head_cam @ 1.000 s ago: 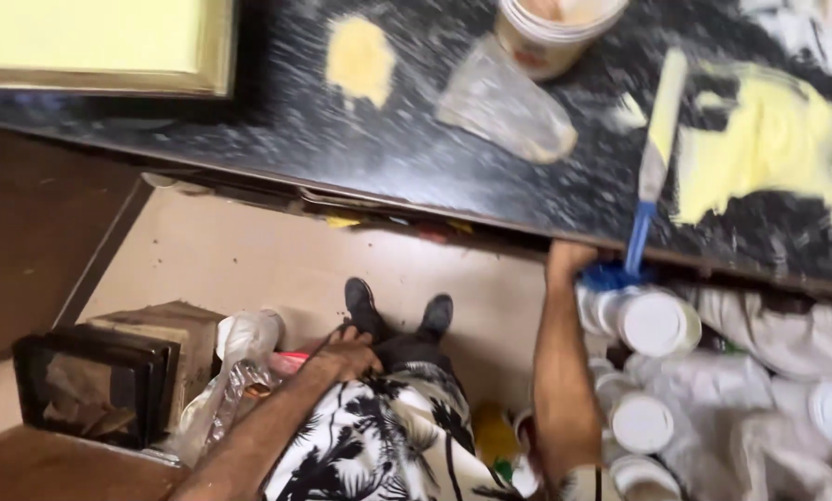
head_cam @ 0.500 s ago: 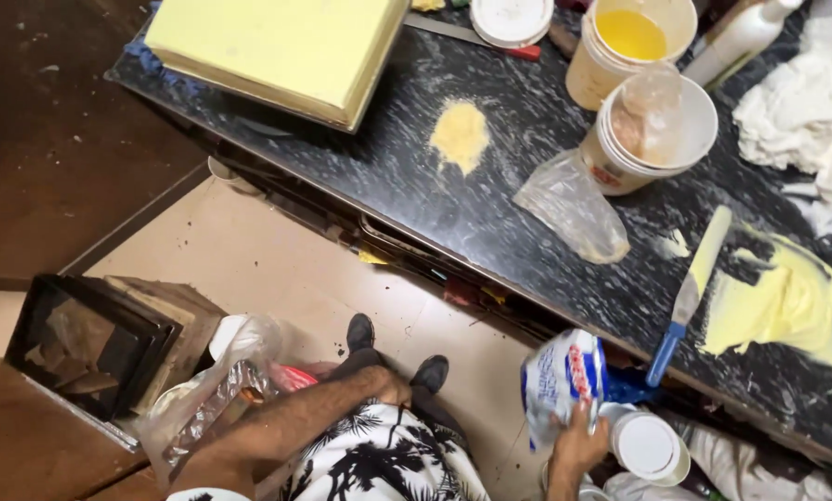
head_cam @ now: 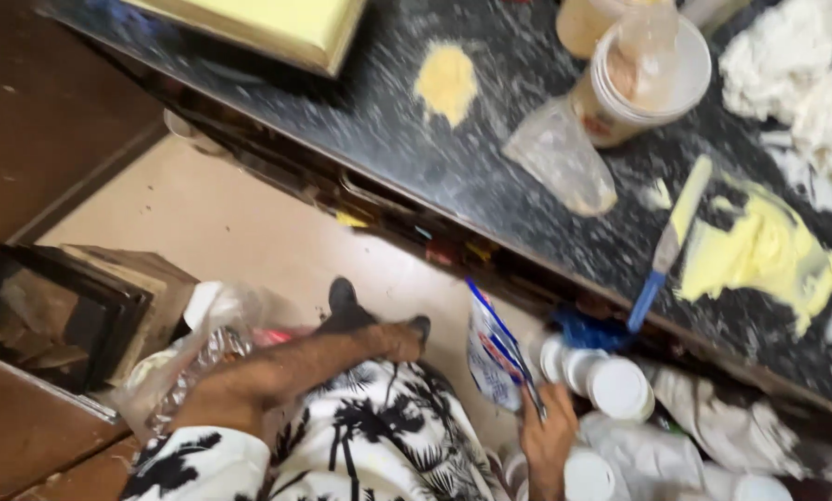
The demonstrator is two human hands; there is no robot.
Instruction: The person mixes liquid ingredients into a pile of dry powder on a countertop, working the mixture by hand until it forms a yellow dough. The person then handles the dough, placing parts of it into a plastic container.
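Black speckled desk (head_cam: pixel 490 158) runs diagonally from 10 o'clock to 4 o'clock, smeared white. Beige floor (head_cam: pixel 249 232) sits below it, toward 7 o'clock.

Yellow foam block (head_cam: pixel 268 23) is at 12 o'clock, on the desk's far end. Dark wooden box (head_cam: pixel 59 311) is at 9 o'clock on the floor, with a clear plastic bag (head_cam: pixel 203 343) just beside it.

The person's black-and-white palm-print clothing (head_cam: pixel 370 445) fills 6 o'clock. The left forearm lies across it; left hand (head_cam: pixel 399 339) rests near the knee, fingers look loosely curled, holding nothing visible. Blurred, so hard to be sure.

White rags (head_cam: pixel 806 83) are piled at 2 o'clock. Yellow paste smear (head_cam: pixel 759 255) is at 3 o'clock on the desk. A scraper with a blue handle (head_cam: pixel 671 241) lies just beside the smear, its handle over the desk edge.

A tub with a tan mix (head_cam: pixel 643 79) stands at 1 o'clock, a crumpled clear cup (head_cam: pixel 560 158) lying on its side next to it. A small yellow powder patch (head_cam: pixel 446 82) is at 12 o'clock.

Right hand (head_cam: pixel 546 431) at 5 o'clock is closed on the bottom edge of a blue-and-white pouch (head_cam: pixel 495 353), held upright below the desk edge. White-lidded jars (head_cam: pixel 611 385) cluster just right of the pouch, on white cloth.
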